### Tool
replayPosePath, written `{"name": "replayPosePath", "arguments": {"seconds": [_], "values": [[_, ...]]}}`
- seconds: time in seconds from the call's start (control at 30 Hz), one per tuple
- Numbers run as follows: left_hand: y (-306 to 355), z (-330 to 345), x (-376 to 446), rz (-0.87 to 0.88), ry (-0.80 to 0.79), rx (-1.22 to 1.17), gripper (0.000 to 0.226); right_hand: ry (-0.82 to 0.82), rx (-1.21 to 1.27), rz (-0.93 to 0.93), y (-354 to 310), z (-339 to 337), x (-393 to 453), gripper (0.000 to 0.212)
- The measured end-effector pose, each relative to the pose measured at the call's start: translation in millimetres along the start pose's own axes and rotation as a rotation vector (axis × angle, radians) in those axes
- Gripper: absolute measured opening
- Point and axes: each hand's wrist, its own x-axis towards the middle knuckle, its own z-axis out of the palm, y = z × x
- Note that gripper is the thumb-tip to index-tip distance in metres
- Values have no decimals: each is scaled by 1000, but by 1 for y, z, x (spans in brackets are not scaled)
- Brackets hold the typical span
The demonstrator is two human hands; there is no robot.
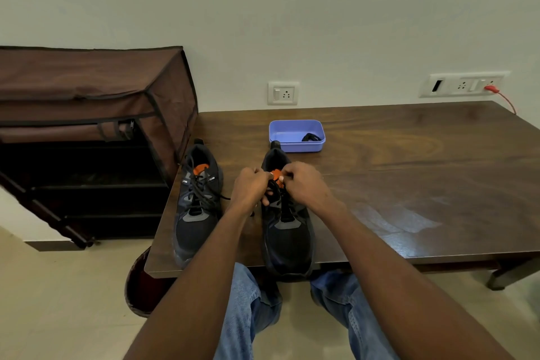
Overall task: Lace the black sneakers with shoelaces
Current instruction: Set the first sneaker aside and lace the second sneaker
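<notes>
Both hands (250,184) (299,181) are pinching the lace (274,188) with curled fingers at the right sneaker's (287,231) top eyelets, needing even tension.

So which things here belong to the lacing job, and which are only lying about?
Job: right sneaker being laced by both hands (left, right); left sneaker; purple tray holding a black bundle.
Lying about: fabric shoe rack, wall sockets.

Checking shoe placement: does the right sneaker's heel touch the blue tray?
Cannot tell. In the head view the right sneaker's heel tab overlaps the blue tray's front-left corner, hiding any gap.
</notes>
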Motion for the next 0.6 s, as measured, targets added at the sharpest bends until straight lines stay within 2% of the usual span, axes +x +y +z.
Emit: {"name": "replayPosePath", "arguments": {"seconds": [0.07,0.2,0.33,0.43,0.47,0.53,0.6], "values": [[0,0,0,-5,-6,-4,17,111,63,100,0,-4,2,15],[-1,-1,-1,-9,-11,-21,17,334,244,355,10,-24,3,17],[-1,0,1,-4,-4,-18,16,354,252,544,18,-36,-5,20],[-2,0,1,-3,4,-27,15,239,122,386,10,-32,-6,10],[-2,0,1,-4,9,-33,15,176,112,292,8,-29,-5,12],[-2,0,1,-7,12,-34,15,-5,117,144,2,-22,-5,29],[-3,0,1,-6,9,-39,16,-122,7,34,-2,-12,-5,17]]}}
